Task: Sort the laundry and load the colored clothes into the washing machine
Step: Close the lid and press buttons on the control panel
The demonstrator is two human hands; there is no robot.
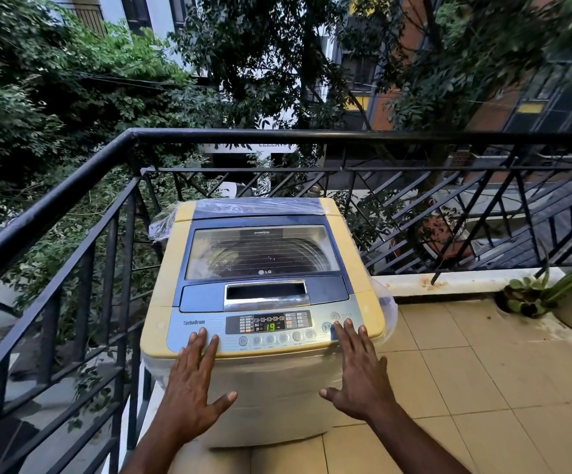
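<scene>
Both grips flat, spread, holding nothing: right hand (359,371) fingertips on the washing machine (264,302) start button, left hand (188,384) idle on the panel; lid shut, display lit.

Soft, dim daylight, no hard shadows; wide-angle bending and blur toward edges.

Yellowed glossy plastic washing machine (264,268), clear crinkly film wrap (161,224); matt black metal railing (72,186); smooth beige floor tiles (483,371).
</scene>
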